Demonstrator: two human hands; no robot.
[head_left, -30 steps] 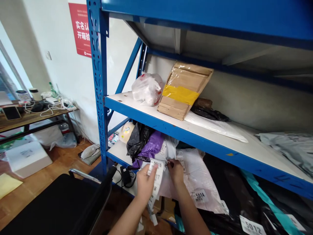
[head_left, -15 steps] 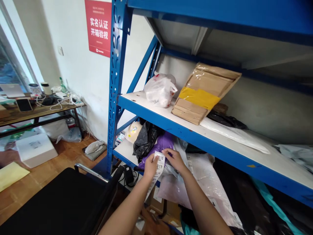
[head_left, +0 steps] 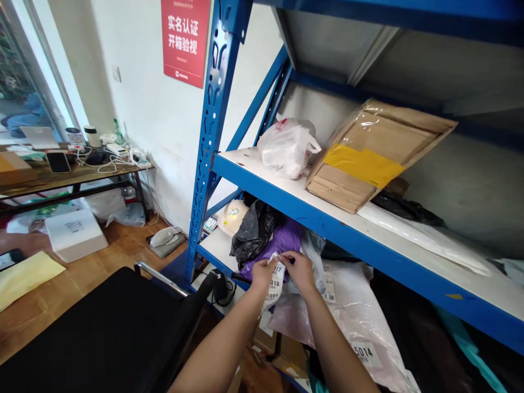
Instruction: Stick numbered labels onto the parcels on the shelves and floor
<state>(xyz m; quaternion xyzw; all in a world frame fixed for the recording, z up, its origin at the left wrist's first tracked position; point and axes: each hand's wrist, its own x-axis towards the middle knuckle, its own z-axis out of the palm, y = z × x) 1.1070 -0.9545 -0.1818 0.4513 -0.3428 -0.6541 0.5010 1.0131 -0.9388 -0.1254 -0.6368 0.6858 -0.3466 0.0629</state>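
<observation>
My left hand [head_left: 262, 273] grips the top of a white strip of numbered labels [head_left: 275, 285] that hangs down in front of the lower shelf. My right hand [head_left: 300, 270] pinches the strip's upper edge right beside it, fingertips nearly touching those of the left hand. Both hands hover just in front of a purple parcel bag [head_left: 275, 244] on the lower shelf. A black bag [head_left: 254, 231] lies left of the purple one. A pinkish-white parcel [head_left: 347, 311] marked 5014 lies to the right.
The blue metal rack post [head_left: 208, 136] stands left of my hands. The upper shelf [head_left: 286, 199] carries a white plastic bag [head_left: 286, 148] and a taped cardboard package [head_left: 368, 155]. A black chair [head_left: 102, 333] is at lower left. A cluttered desk [head_left: 73, 174] stands by the wall.
The view has shifted left and closer. Both hands rose to the purple bag, and the label strip has fed upward, so lower numbers now sit at my fingertips.
</observation>
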